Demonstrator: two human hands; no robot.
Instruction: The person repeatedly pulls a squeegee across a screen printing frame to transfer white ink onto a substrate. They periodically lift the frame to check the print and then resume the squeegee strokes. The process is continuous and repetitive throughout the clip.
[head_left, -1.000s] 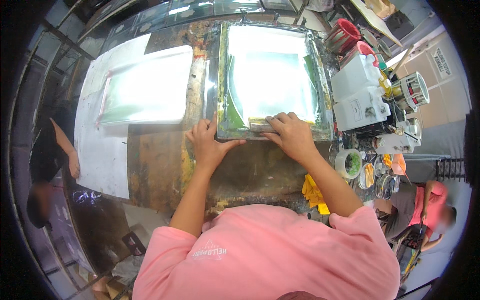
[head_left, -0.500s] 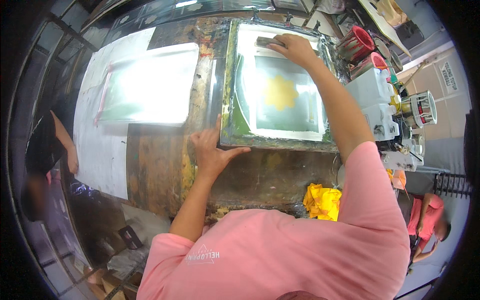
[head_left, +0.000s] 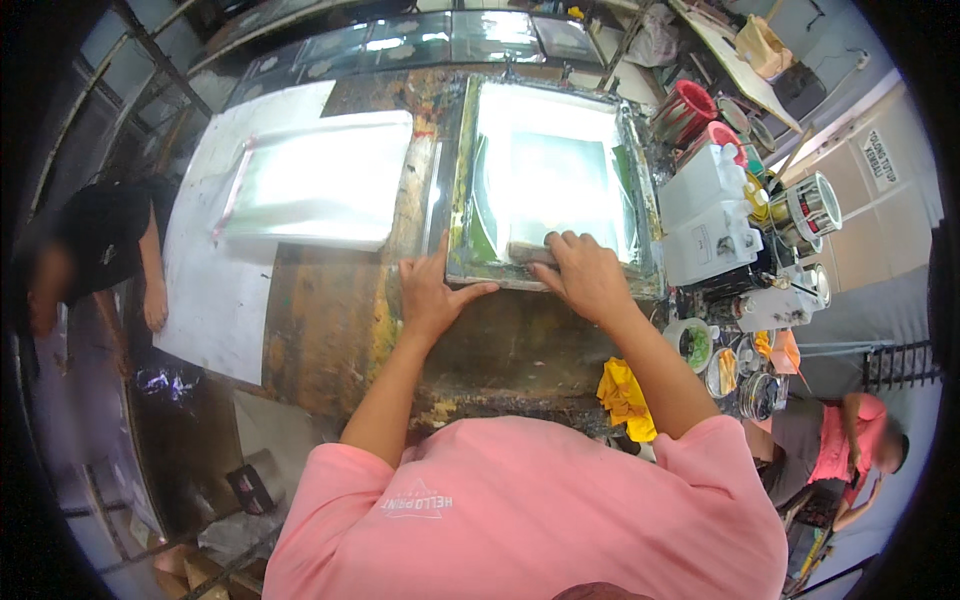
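Note:
In front of me a screen-printing frame (head_left: pixel 459 220) lies flat on the stained worktable, its pale mesh bright with glare and green patches along the sides. My right hand (head_left: pixel 590 275) grips a dark squeegee (head_left: pixel 527 253), which rests on the mesh close to the frame's near edge. At the near left corner of the frame is my left hand (head_left: pixel 430 298). Its thumb stretches along the near edge and its fingers point up the left side, spread apart and holding nothing. What lies under the mesh is blurred by reflection.
To the left a glossy plastic-covered stack (head_left: pixel 320 185) lies on white paper (head_left: pixel 215 310), with a co-worker's arm (head_left: pixel 152 270) beside it. White jerrycans (head_left: pixel 710 215), a red bucket (head_left: pixel 685 110) and paint cans (head_left: pixel 812 205) crowd the right. A yellow cloth (head_left: pixel 624 398) lies crumpled at the near right.
My right hand has drawn the squeegee from the frame's far end to its near edge. The yellow flower shape seen through the mesh has given way to pale glare. My left hand stays at the corner.

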